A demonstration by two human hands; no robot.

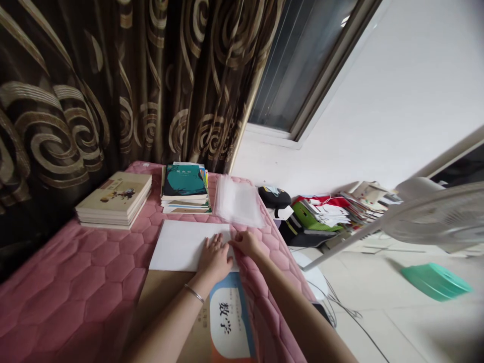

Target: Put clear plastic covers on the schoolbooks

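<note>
A textbook (200,317) with a brown and blue cover and large Chinese characters lies on the pink quilted surface in front of me. Against its far edge is a plain white page or sheet (177,244); whether the two are joined, I cannot tell. My left hand (216,258) lies flat on the white area with fingers spread, a silver bangle on its wrist. At the right edge my right hand (247,244) is pinched, fingertips on what looks like the see-through margin of a clear plastic book cover (233,262). Its exact grip is partly hidden.
Clear plastic covers (239,200) lie beyond my hands. Farther left are a teal-topped book stack (185,181) and a beige book stack (117,194). The pink quilted mattress (94,272) ends at the right, beside a white fan (434,212) and a green stool (436,281).
</note>
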